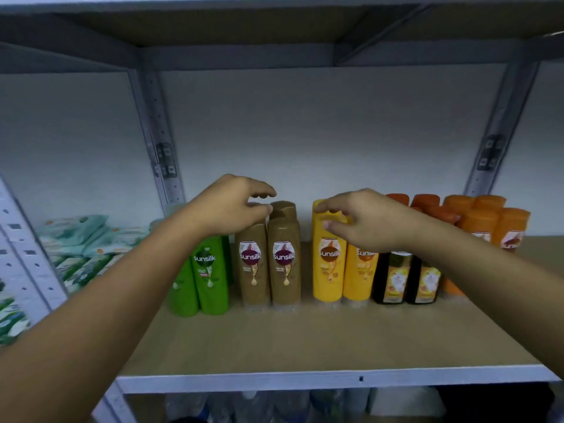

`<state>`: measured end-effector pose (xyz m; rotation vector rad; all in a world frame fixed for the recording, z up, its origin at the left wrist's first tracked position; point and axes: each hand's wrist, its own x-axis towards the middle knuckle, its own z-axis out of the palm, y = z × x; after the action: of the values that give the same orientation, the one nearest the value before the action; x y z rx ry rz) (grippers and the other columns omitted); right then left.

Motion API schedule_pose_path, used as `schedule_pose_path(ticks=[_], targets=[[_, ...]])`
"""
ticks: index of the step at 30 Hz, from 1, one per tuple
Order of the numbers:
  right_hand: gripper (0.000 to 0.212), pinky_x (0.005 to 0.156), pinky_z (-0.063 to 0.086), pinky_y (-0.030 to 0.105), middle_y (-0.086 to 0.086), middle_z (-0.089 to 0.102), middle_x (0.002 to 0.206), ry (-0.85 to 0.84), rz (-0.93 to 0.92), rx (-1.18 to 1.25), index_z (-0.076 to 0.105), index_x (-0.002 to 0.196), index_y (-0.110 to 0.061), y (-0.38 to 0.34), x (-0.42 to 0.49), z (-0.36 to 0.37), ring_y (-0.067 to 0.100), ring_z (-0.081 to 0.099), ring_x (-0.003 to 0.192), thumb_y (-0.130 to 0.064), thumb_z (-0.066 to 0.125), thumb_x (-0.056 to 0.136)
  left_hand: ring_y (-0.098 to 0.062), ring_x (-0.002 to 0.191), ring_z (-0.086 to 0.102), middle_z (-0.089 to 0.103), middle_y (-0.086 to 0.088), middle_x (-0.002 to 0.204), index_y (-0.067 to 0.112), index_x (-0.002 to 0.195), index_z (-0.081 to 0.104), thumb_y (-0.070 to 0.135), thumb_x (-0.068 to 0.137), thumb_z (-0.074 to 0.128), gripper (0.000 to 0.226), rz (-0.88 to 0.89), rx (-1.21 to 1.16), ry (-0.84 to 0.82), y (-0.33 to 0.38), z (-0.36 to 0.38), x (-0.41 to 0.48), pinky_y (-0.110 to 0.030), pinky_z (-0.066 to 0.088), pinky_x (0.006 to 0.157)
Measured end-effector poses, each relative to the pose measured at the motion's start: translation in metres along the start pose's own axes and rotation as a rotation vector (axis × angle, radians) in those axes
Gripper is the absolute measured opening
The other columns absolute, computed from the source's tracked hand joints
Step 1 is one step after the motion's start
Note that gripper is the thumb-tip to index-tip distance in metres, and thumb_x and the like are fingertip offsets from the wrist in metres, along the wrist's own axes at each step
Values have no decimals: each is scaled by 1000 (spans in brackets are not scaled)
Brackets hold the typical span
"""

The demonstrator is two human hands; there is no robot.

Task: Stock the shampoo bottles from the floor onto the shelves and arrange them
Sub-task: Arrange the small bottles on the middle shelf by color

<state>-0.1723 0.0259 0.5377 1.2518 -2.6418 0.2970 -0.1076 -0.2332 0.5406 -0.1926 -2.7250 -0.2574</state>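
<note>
Head view: shampoo bottles stand upright in a row at the back of the shelf (pixel 305 340), long axes vertical. Left hand (pixel 235 206) sits at cap height over the brown Sunsilk bottles (pixel 283 261), fingers curled; can't tell if it grips one. Right hand (pixel 366 221) pinches the cap of the front yellow Sunsilk bottle (pixel 328 270). An open gap separates the brown pair from the yellow one, between the two hands. Likely next: slide yellow left to close it; the right hand is nearer.

both arms reach forward, left grip (pixel 235 206) and right grip (pixel 366 221) palm-down (fingers loosely curled).
</note>
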Motion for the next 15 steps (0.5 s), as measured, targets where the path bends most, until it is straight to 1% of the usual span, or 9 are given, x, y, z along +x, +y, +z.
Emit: schedule_pose_path(ticks=[2, 3, 4, 6, 8, 10, 12, 14, 15], targets=[[42, 102, 45, 27, -6, 60, 137, -5, 16, 44, 55, 140, -30, 3, -30, 4, 13, 53, 127, -44, 52, 100, -16, 111, 64, 70, 5, 122, 29, 128, 67, 37, 95, 63, 34, 22, -31, 32, 18, 8, -25, -33, 51, 95], [42, 100, 47, 29, -7, 61, 136, -10, 21, 64, 56, 139, -31, 4, -42, 8, 12, 54, 126, -45, 52, 99, -17, 109, 65, 71, 4, 122, 28, 127, 68, 37, 95, 64, 34, 27, -42, 32, 25, 13, -35, -34, 51, 94], [42, 100, 48, 29, -8, 60, 137, -16, 24, 83, 56, 139, -31, 4, -54, 15, 10, 54, 126, -45, 53, 99, -17, 106, 66, 71, 4, 122, 27, 127, 68, 37, 95, 64, 34, 30, -50, 26, 32, 19, -47, -34, 51, 92], [42, 98, 44, 23, -8, 60, 137, -25, 42, 128, 57, 139, -28, 3, -73, 32, 9, 54, 125, -42, 57, 98, -18, 101, 66, 72, 3, 118, 24, 124, 70, 33, 94, 66, 32, 37, -66, 14, 43, 35, -67, -32, 51, 87], [42, 92, 41, 20, -8, 61, 136, -31, 65, 159, 57, 138, -28, 3, -87, 52, 8, 55, 121, -41, 58, 98, -20, 100, 66, 73, 0, 112, 21, 120, 72, 30, 93, 67, 29, 25, -97, 2, 50, 54, -82, -27, 48, 82], [42, 87, 41, 20, -10, 60, 134, -55, 100, 199, 58, 137, -28, 3, -100, 72, 6, 55, 115, -42, 57, 98, -17, 101, 65, 73, 0, 115, 20, 122, 72, 30, 94, 67, 30, -4, -145, -15, 57, 75, -96, -22, 45, 83], [41, 87, 43, 21, -12, 60, 132, -78, 165, 274, 59, 137, -27, 4, -113, 90, 3, 55, 110, -42, 57, 98, -9, 98, 62, 72, 2, 117, 20, 124, 71, 31, 94, 67, 32, -27, -192, -45, 65, 98, -104, -20, 43, 84], [41, 90, 48, 27, -11, 62, 129, -76, 255, 371, 57, 136, -27, 9, -125, 109, 6, 57, 107, -41, 58, 97, -2, 92, 59, 72, 5, 111, 22, 124, 70, 33, 93, 68, 33, -96, -293, -95, 74, 124, -107, -20, 47, 86], [41, 90, 51, 30, -10, 62, 126, -64, 317, 433, 56, 135, -28, 11, -129, 118, 8, 58, 106, -40, 60, 96, -2, 90, 60, 72, 8, 106, 23, 124, 70, 35, 93, 69, 33, -157, -363, -115, 79, 137, -106, -22, 49, 88]])
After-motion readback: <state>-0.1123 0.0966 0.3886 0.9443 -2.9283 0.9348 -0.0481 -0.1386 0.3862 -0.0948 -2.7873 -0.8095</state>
